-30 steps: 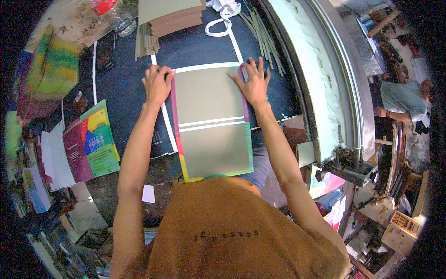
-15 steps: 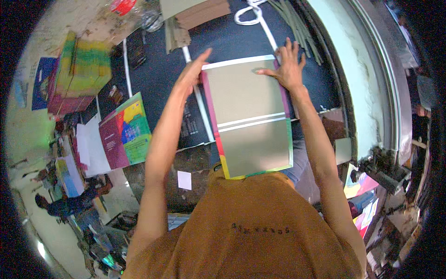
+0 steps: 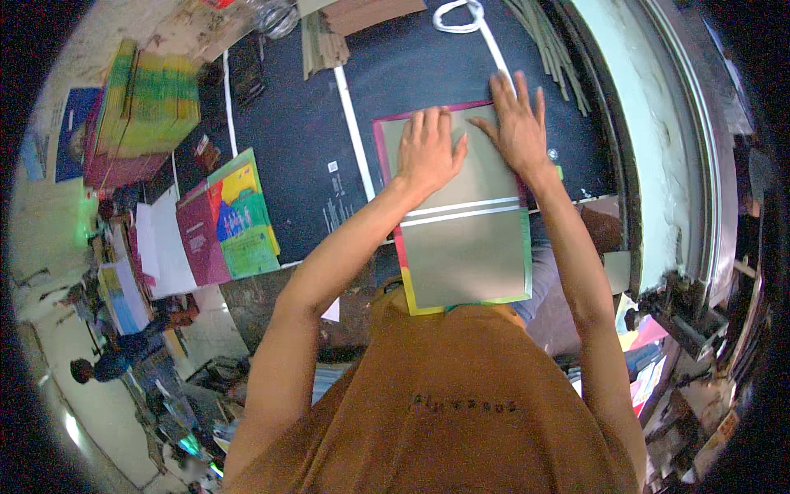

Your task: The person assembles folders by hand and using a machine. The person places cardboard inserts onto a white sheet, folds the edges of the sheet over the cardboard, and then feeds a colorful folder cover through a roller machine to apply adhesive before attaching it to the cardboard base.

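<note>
A book cover [image 3: 469, 259] with grey-brown boards lies in front of me, its lower end against my shirt. Coloured margins edge it, maroon toward the far end, red, yellow and green nearer me. Two white strips run across its middle. My left hand [image 3: 429, 152] rests palm down on the far part of the board, fingers stretched toward the far edge. At the far right corner lies my right hand [image 3: 520, 130], its fingers extended and thumb apart, over the cover's right margin. Neither hand grips anything.
On the dark table [image 3: 296, 123] a colourful printed cover [image 3: 239, 218] lies at the left, with a stack of books [image 3: 148, 107] beyond it. Thin board strips [image 3: 551, 49] and a white tape loop [image 3: 458, 16] are at the far side. Another person [image 3: 123, 354] is at lower left.
My left hand has moved from beside the far left corner to the right, onto the board. The far margin showed white before and now shows maroon. My right hand remains near the far right corner.
</note>
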`<state>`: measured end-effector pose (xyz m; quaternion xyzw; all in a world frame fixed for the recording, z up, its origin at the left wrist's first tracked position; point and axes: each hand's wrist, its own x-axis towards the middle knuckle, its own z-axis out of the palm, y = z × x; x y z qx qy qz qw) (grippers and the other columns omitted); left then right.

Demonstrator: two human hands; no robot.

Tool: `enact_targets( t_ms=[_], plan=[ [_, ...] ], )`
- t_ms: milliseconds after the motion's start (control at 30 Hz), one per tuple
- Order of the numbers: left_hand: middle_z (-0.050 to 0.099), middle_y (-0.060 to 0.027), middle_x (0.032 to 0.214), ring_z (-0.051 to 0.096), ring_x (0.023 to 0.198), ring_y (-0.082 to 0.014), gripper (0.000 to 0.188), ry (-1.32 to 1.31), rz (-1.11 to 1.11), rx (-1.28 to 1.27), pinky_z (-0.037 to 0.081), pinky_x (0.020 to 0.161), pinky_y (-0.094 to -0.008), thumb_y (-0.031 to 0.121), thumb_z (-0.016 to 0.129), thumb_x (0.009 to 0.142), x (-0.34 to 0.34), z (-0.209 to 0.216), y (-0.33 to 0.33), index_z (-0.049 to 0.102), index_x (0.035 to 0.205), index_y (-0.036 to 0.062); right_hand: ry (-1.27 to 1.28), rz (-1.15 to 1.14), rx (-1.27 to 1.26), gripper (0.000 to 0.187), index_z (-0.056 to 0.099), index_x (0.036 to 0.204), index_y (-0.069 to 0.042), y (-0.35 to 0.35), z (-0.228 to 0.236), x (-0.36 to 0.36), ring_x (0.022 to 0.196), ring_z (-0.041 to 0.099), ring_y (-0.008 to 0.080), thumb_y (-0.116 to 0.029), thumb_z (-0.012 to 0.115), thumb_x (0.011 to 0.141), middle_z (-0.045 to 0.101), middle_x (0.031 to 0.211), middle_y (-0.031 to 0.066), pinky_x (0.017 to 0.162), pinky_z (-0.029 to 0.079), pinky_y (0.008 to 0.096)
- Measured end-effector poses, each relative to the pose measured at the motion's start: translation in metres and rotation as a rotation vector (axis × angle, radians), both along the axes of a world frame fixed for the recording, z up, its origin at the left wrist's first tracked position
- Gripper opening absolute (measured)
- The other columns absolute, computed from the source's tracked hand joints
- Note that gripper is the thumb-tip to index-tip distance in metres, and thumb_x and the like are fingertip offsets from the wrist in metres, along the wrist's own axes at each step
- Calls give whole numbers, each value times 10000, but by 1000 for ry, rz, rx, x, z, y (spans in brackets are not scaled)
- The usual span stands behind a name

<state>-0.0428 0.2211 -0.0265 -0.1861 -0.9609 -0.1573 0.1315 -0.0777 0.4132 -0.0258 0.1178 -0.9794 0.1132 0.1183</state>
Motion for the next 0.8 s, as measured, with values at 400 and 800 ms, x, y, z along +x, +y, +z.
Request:
enact_targets(
  t_ms=[400,800],
  plan=[
    [563,-238,1295,531,1158,-405,605,-86,-77,-10,440,995,-509,425,634,957,0,12,-35,547,1390,12,127,82,-77,672,471,1520,-81,-9,-9,20,1474,422,278,-416,652,967,450,1592,133,1222,278,507],
    [193,-355,1633,134,1557,-459,826,-227,415,-3,131,1229,-627,454,515,1028,46,-20,-64,285,1519,-168,94,4,-82,786,336,1589,-97,-13,-7,22,1534,302,310,-453,651,964,338,1650,148,1243,226,525]
  ],
)
